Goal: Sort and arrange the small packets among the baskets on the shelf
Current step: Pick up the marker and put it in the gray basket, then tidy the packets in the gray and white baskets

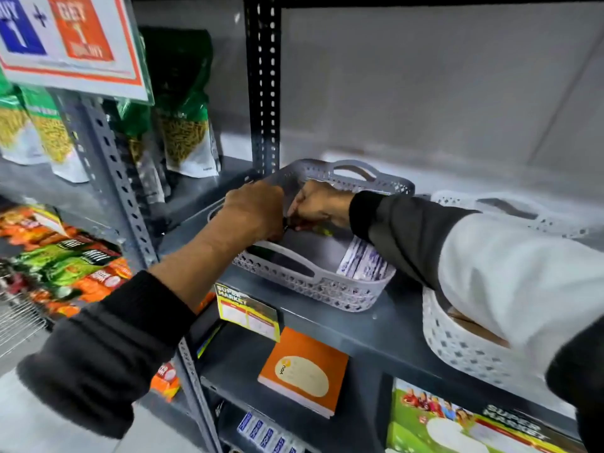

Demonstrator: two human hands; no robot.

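Note:
A grey perforated basket [330, 289] sits on the dark shelf. Both my hands reach into its left half. My left hand [253, 210] and my right hand [318, 204] meet over the basket floor, fingers pinched together on small dark and yellow-green packets [313, 228] that are mostly hidden under them. A row of white and purple packets [362, 264] stands against the basket's right wall. A white perforated basket [457, 344] stands at the right front, partly hidden by my right sleeve, with brown contents inside.
Another white basket [510, 207] sits behind my right arm. A perforated upright post [263, 93] rises just behind the grey basket. Green snack bags [183, 125] stand on the left shelf. An orange notebook [304, 371] and price tags [248, 312] are below the shelf edge.

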